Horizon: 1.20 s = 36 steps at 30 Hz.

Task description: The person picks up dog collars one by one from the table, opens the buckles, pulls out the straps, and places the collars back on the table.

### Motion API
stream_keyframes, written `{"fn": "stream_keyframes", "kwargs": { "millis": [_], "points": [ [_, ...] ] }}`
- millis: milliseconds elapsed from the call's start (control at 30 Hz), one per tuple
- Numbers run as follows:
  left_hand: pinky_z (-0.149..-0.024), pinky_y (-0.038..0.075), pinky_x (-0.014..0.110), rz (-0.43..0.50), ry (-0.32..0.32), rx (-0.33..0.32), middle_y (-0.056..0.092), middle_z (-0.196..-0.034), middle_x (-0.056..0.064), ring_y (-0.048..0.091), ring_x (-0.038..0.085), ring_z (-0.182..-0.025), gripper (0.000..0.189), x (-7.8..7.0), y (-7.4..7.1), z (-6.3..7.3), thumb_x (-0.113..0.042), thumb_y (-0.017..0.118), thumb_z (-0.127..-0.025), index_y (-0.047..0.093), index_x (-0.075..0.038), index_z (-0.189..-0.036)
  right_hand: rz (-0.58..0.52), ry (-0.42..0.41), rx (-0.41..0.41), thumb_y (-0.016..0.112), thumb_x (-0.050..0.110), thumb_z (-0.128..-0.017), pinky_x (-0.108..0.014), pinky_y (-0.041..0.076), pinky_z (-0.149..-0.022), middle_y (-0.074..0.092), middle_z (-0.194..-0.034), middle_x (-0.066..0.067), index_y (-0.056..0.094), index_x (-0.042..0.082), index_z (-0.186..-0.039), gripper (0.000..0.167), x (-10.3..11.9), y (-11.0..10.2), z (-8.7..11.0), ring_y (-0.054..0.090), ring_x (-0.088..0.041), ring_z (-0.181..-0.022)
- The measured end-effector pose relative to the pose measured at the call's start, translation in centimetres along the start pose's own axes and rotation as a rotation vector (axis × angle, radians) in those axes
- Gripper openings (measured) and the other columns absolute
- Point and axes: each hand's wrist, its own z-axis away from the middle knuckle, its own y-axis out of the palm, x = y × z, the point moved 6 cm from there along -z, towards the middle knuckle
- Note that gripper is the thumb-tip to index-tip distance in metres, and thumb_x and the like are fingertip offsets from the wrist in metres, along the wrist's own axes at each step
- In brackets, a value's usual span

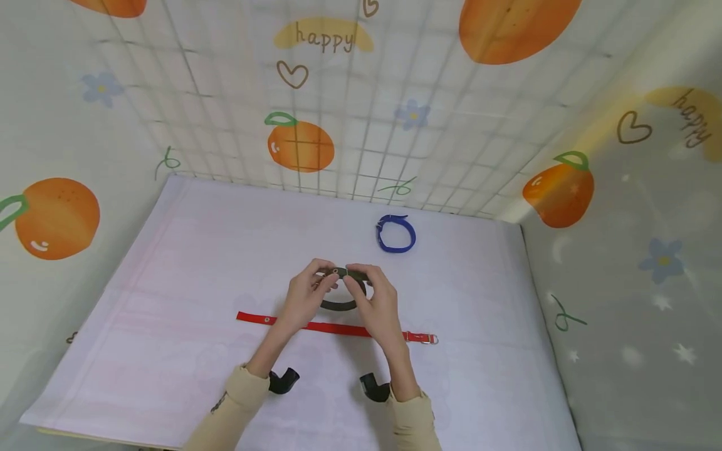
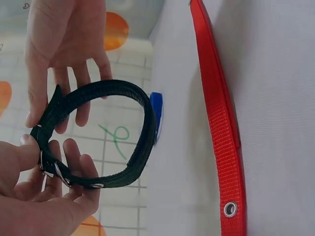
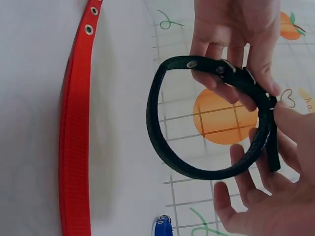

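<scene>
Both hands hold a dark green pet collar looped into a ring above the table. My left hand pinches it beside the metal buckle and D-ring, thumb against the strap. With thumb and fingers, my right hand grips the collar near its loose tip, which sticks out past the buckle in the right wrist view. Below the hands a red collar lies stretched out flat, eyelets toward the left and buckle at the right end. Farther back lies a blue collar, fastened in a ring.
The table has a pale cloth. A white wire grid stands along its back edge, before a curtain printed with oranges. Printed walls flank both sides. Black curved wrist mounts show at the sleeves.
</scene>
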Motion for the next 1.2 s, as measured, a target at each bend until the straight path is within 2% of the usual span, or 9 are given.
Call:
{"fn": "stream_keyframes", "kwargs": {
  "millis": [133, 233, 333, 467, 567, 700, 933, 1100, 1200],
  "points": [
    [-0.098, 0.063, 0.041, 0.011, 0.014, -0.005, 0.075, -0.121, 0.016, 0.078, 0.036, -0.102, 0.025, -0.3, 0.2, 0.3, -0.018, 0.068, -0.107, 0.065, -0.006, -0.129, -0.027, 0.017, 0.007, 0.075, 0.031, -0.103, -0.044, 0.059, -0.101, 0.074, -0.125, 0.0, 0.072, 0.022, -0.131, 0.03, -0.3, -0.1, 0.1, 0.069, -0.018, -0.113],
    [-0.097, 0.062, 0.037, 0.028, 0.021, -0.004, 0.075, -0.121, 0.016, 0.076, 0.04, -0.104, 0.026, -0.5, 0.3, 0.5, -0.016, 0.069, -0.106, 0.064, -0.006, -0.129, -0.059, 0.024, 0.026, 0.077, 0.031, -0.102, -0.031, 0.058, -0.091, 0.074, -0.124, 0.001, 0.072, 0.023, -0.13, 0.03, -0.5, -0.1, 0.1, 0.067, -0.016, -0.108],
    [-0.094, 0.061, 0.032, 0.027, 0.037, 0.013, 0.073, -0.122, 0.016, 0.074, 0.042, -0.106, 0.027, -0.8, 0.5, 0.6, -0.017, 0.068, -0.107, 0.062, -0.006, -0.131, -0.133, 0.032, 0.052, 0.077, 0.028, -0.102, -0.024, 0.054, -0.083, 0.075, -0.122, -0.002, 0.071, 0.022, -0.13, 0.03, -0.6, -0.1, 0.1, 0.065, -0.017, -0.101],
    [-0.092, 0.058, 0.029, -0.005, 0.055, 0.039, 0.071, -0.128, 0.013, 0.073, 0.036, -0.109, 0.031, -1.0, 0.7, 0.7, -0.023, 0.068, -0.107, 0.06, -0.009, -0.134, -0.211, 0.059, 0.079, 0.076, 0.025, -0.102, -0.018, 0.055, -0.089, 0.077, -0.123, -0.004, 0.071, 0.021, -0.131, 0.03, -0.7, -0.1, 0.2, 0.068, -0.018, -0.102],
    [-0.091, 0.058, 0.028, -0.016, 0.063, 0.048, 0.071, -0.129, 0.012, 0.073, 0.029, -0.11, 0.032, -1.1, 0.7, 0.8, -0.026, 0.069, -0.107, 0.061, -0.011, -0.134, -0.209, 0.064, 0.078, 0.077, 0.023, -0.101, -0.018, 0.057, -0.094, 0.078, -0.122, -0.005, 0.072, 0.02, -0.129, 0.029, -0.7, -0.3, 0.2, 0.07, -0.017, -0.104],
    [-0.092, 0.06, 0.029, -0.013, 0.071, 0.045, 0.072, -0.126, 0.011, 0.074, 0.027, -0.109, 0.029, -1.0, 0.6, 0.8, -0.025, 0.069, -0.107, 0.062, -0.012, -0.132, -0.206, 0.056, 0.07, 0.078, 0.02, -0.099, -0.019, 0.059, -0.092, 0.078, -0.12, -0.008, 0.074, 0.016, -0.128, 0.029, -0.5, -0.4, 0.3, 0.07, -0.017, -0.101],
    [-0.102, 0.062, 0.041, 0.027, 0.076, -0.012, 0.071, -0.127, 0.009, 0.069, 0.029, -0.12, 0.024, -1.2, 0.5, 1.0, -0.022, 0.07, -0.106, 0.065, -0.012, -0.127, -0.216, 0.062, 0.066, 0.079, 0.022, -0.1, -0.02, 0.059, -0.089, 0.078, -0.117, -0.007, 0.075, 0.018, -0.125, 0.026, -0.4, -0.5, 0.3, 0.07, -0.017, -0.099],
    [-0.101, 0.061, 0.026, 0.142, 0.035, -0.014, 0.069, -0.13, 0.014, 0.071, 0.034, -0.122, 0.025, -1.3, 0.5, 1.0, -0.019, 0.069, -0.106, 0.064, -0.008, -0.128, -0.229, 0.077, 0.046, 0.08, 0.023, -0.099, -0.021, 0.06, -0.091, 0.079, -0.117, -0.007, 0.075, 0.017, -0.123, 0.025, -0.4, -0.7, 0.4, 0.072, -0.018, -0.1],
    [-0.102, 0.059, 0.022, 0.23, -0.018, -0.007, 0.065, -0.133, 0.016, 0.072, 0.031, -0.121, 0.027, -1.1, 0.4, 1.1, -0.017, 0.067, -0.107, 0.062, -0.006, -0.131, -0.233, 0.093, 0.036, 0.081, 0.024, -0.099, -0.021, 0.059, -0.09, 0.079, -0.116, -0.006, 0.076, 0.017, -0.123, 0.025, -0.5, -0.8, 0.5, 0.071, -0.018, -0.1]
  ]
}}
